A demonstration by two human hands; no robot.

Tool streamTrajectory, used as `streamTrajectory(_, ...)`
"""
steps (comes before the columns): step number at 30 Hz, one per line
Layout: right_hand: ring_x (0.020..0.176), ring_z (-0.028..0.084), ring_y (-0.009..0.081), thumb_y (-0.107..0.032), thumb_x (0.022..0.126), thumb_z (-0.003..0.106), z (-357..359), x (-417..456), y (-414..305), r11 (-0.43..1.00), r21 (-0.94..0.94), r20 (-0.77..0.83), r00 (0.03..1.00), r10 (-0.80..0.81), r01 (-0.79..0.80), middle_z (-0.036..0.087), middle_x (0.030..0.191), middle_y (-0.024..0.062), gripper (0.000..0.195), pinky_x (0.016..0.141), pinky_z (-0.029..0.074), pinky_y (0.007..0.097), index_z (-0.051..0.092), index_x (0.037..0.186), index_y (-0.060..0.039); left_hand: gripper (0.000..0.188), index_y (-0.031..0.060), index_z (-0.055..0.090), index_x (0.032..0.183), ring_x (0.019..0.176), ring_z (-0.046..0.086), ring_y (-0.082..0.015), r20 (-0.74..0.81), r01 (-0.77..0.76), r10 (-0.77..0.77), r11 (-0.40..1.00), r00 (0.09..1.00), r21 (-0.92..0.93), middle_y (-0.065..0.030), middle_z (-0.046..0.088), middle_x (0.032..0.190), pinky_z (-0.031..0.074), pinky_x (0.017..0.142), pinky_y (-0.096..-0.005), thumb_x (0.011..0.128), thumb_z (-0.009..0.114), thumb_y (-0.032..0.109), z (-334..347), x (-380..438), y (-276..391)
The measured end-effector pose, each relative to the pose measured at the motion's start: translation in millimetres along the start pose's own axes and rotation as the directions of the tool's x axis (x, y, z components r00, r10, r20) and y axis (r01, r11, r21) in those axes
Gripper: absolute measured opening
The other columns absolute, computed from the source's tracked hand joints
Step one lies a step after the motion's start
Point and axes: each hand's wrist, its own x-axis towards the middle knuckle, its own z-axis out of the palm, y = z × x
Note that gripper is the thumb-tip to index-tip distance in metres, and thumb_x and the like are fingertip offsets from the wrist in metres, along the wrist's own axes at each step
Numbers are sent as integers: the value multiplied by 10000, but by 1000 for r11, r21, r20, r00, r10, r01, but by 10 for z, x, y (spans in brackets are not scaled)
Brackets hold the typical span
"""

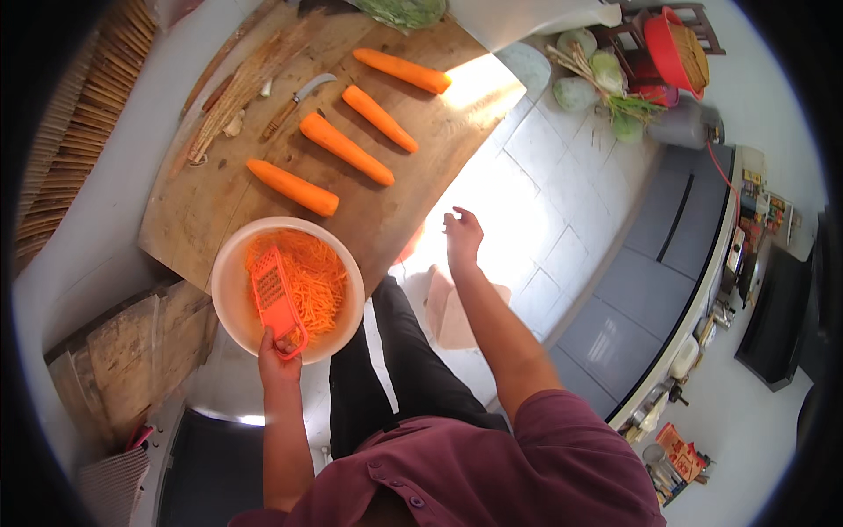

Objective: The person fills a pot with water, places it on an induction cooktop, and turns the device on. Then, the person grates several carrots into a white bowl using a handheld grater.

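My left hand (279, 352) grips the handle of an orange-red plastic grater (280, 300). The grater leans inside a wide pale plastic bowl (222, 309), over a heap of shredded carrot (319, 283). Off to the right, my right hand (463, 237) hangs in the air above the brightly lit floor, its fingers loosely bent and apart. Glare blurs the fingertips, but no held object is plain. Beyond the bowl, several peeled whole carrots (347, 149) lie slanted across a wooden table (217, 230). Left of them is a curved-blade knife (299, 105) with a wooden handle.
A bundle of dry stalks (230, 99) lies along the table's left side. A leafy green vegetable (405, 10) sits at the far edge. A pinkish stool (454, 309) stands below my right forearm. Pale melons (576, 93) rest on the floor; a grey cabinet (609, 329) runs along the right.
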Motion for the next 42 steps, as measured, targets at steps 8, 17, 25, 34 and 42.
streamTrajectory(8, 1049, 610, 384, -199, 791, 697, 1346, 1305, -1530, 240, -603, 411, 554, -724, 761, 639, 1115, 174, 475, 867, 519, 482, 586, 1242, -100, 108, 120, 579, 1036, 544, 480, -83, 29, -26, 26, 1000, 999, -3, 12, 574, 749, 385, 474, -242, 973, 615, 200, -131, 114, -116)
streamTrajectory(17, 1299, 496, 291, -304, 795, 725, 1923, 1672, -1833, -164, -804, 573, 672, -470, 571, 529, 1382, 90, 601, 1004, 458, 466, 519, 1357, -246, 148, 49, 572, 1082, 462, 423, -86, -59, -109, 118, 984, 991, 138, 0, 578, 762, 367, 439, -238, 965, 574, 139, -156, -267, -85)
streamTrajectory(25, 1110, 616, 310, -290, 734, 758, 1539, 1315, -1870, -81, -857, 500, 783, -369, 509, 634, 1152, 106, 424, 877, 547, 451, 679, 1118, -129, 130, 62, 555, 1085, 448, 398, -39, 74, 241, -235, 966, 969, -94, 10, 607, 811, 321, 420, -197, 976, 557, 133, -100, -679, -44)
streamTrajectory(34, 923, 613, 150, 15, 737, 735, 588, 44, -1741, 894, 57, 583, 712, -391, 444, 646, 971, 76, 343, 831, 511, 296, 638, 1066, 19, 93, 44, 594, 986, 431, 401, -65, 40, 20, -31, 971, 999, 238, 20, 504, 651, 325, 422, -232, 933, 607, 119, 98, -811, -196)
streamTrajectory(42, 908, 608, 140, -63, 760, 718, 506, -1110, -1560, 951, -1, 698, 682, -220, 308, 633, 1091, 90, 462, 755, 516, 264, 586, 1195, 23, 140, -11, 646, 1006, 428, 381, -64, -69, -255, 319, 855, 945, 451, -6, 535, 677, 294, 382, -239, 916, 608, 90, -222, -634, 146)
